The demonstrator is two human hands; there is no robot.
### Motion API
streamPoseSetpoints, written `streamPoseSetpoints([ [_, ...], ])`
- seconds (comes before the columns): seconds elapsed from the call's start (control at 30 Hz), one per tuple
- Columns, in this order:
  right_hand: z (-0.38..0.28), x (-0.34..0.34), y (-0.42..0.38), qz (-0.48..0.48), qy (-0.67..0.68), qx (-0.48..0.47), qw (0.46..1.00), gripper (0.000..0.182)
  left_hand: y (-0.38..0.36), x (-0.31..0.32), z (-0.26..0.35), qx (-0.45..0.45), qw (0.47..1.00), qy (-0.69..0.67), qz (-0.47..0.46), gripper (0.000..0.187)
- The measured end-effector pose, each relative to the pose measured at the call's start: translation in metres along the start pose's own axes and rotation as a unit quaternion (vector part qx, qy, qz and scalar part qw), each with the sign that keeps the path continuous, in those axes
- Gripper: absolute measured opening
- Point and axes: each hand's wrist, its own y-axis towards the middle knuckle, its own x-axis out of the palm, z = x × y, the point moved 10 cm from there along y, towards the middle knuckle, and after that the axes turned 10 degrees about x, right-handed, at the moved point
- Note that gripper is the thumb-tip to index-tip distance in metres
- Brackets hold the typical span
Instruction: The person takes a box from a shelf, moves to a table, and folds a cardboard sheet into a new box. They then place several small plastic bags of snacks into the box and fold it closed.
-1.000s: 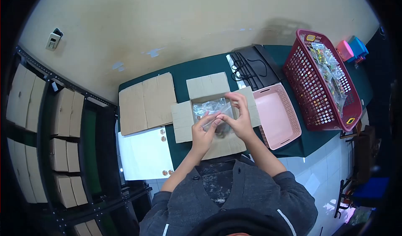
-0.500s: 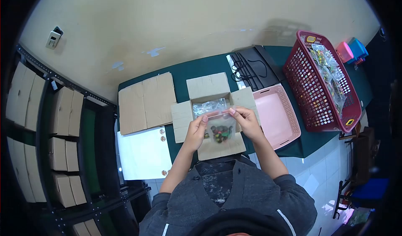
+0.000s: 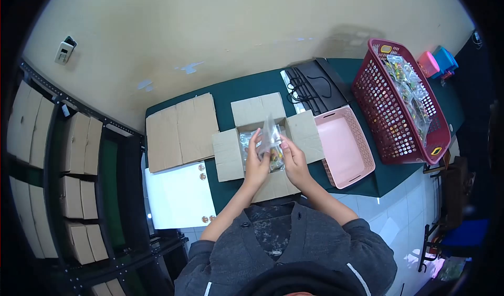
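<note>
Between my two hands is a clear plastic zip bag [image 3: 271,134] with small colourful pieces in its lower part; I cannot make out their kind. My left hand [image 3: 255,165] grips the bag's left side, fingers pointing up. On the other side my right hand [image 3: 295,163] is closed on the bag's right edge. Both hands are over an open cardboard box [image 3: 256,110] with its flaps folded out. More clear plastic bags [image 3: 245,142] show inside the box, partly hidden by my hands.
Right of the box stands a pink tray [image 3: 344,149], then a maroon basket [image 3: 388,107] of filled bags. Behind lies a black item with cords [image 3: 315,88]. Flat cardboard [image 3: 181,130] and a white board [image 3: 178,199] are on the left, near a shelf of boxes [image 3: 79,191].
The bag was held stretched by its top edge nearer my body; now it is tilted and folded between my hands, farther over the box. My hands have come closer together.
</note>
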Motion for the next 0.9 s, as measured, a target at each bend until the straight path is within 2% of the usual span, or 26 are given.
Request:
streamPoseSetpoints([
  [0.03, -0.014, -0.009, 0.002, 0.069, -0.109, -0.117, 0.985, 0.036, 0.003, -0.004, -0.01, -0.009, 0.999, -0.04, 0.006, 0.055],
  [0.07, -0.028, -0.011, -0.006, 0.136, -0.215, -0.229, 0.94, 0.039, 0.003, -0.008, -0.02, -0.018, 0.997, -0.078, 0.012, 0.052],
  [0.1, -0.026, -0.012, -0.008, 0.138, -0.212, -0.228, 0.94, 0.039, -0.003, -0.004, -0.025, -0.14, 0.976, -0.168, 0.021, 0.044],
  [0.13, 0.0, -0.015, 0.004, 0.089, -0.112, -0.095, 0.985, 0.042, -0.004, -0.006, -0.031, -0.141, 0.976, -0.165, 0.018, 0.044],
  [0.17, 0.028, -0.013, 0.01, 0.037, -0.01, 0.039, 0.999, 0.046, -0.006, -0.002, -0.048, -0.162, 0.968, -0.192, 0.001, 0.043],
  [0.27, 0.033, -0.027, 0.014, 0.054, 0.017, 0.019, 0.998, 0.05, -0.012, 0.011, -0.085, -0.197, 0.948, -0.249, -0.027, 0.04],
  [0.3, 0.03, -0.039, 0.016, 0.1, -0.036, 0.005, 0.994, 0.049, -0.01, 0.009, -0.091, -0.188, 0.958, -0.217, -0.006, 0.04],
  [0.33, 0.03, -0.046, 0.018, 0.101, -0.036, 0.006, 0.994, 0.049, -0.01, 0.004, -0.096, -0.178, 0.967, -0.184, 0.015, 0.04],
  [0.37, 0.026, -0.061, 0.018, 0.148, -0.043, -0.01, 0.988, 0.048, -0.006, 0.008, -0.094, -0.139, 0.984, -0.101, -0.049, 0.044],
  [0.4, 0.02, -0.075, 0.017, 0.194, -0.05, -0.026, 0.979, 0.047, -0.006, 0.009, -0.1, -0.139, 0.984, -0.102, -0.05, 0.044],
  [0.43, 0.012, -0.085, 0.015, 0.228, -0.102, -0.024, 0.968, 0.042, -0.002, 0.014, -0.09, -0.044, 0.989, 0.074, -0.124, 0.045],
  [0.47, 0.017, -0.092, 0.019, 0.229, -0.102, -0.024, 0.968, 0.042, -0.003, 0.025, -0.083, 0.054, 0.948, 0.247, -0.191, 0.047],
  [0.53, -0.004, -0.097, 0.017, 0.3, -0.279, -0.11, 0.906, 0.038, -0.004, 0.036, -0.09, 0.037, 0.941, 0.252, -0.222, 0.05],
  [0.57, 0.01, -0.102, 0.023, 0.284, -0.243, -0.046, 0.926, 0.036, -0.004, 0.042, -0.1, 0.015, 0.909, 0.318, -0.269, 0.058],
  [0.6, 0.011, -0.102, 0.024, 0.283, -0.245, -0.047, 0.926, 0.036, -0.007, 0.045, -0.113, -0.006, 0.869, 0.383, -0.314, 0.066],
  [0.63, 0.015, -0.102, 0.026, 0.278, -0.233, -0.039, 0.931, 0.035, -0.006, 0.045, -0.115, -0.006, 0.87, 0.382, -0.311, 0.066],
  [0.7, 0.022, -0.1, 0.03, 0.271, -0.222, -0.032, 0.936, 0.034, -0.003, 0.037, -0.121, -0.021, 0.841, 0.456, -0.291, 0.084],
  [0.73, 0.025, -0.099, 0.032, 0.271, -0.226, -0.032, 0.935, 0.032, -0.001, 0.036, -0.12, -0.02, 0.841, 0.456, -0.29, 0.084],
  [0.8, 0.029, -0.101, 0.033, 0.273, -0.229, -0.03, 0.934, 0.031, -0.005, 0.024, -0.131, -0.081, 0.802, 0.502, -0.313, 0.102],
  [0.87, 0.026, -0.09, 0.033, 0.246, -0.341, -0.059, 0.905, 0.03, -0.006, 0.017, -0.132, -0.102, 0.798, 0.504, -0.314, 0.105],
  [0.9, 0.025, -0.086, 0.033, 0.225, -0.337, -0.042, 0.913, 0.028, -0.007, 0.013, -0.13, -0.101, 0.79, 0.516, -0.316, 0.104],
])
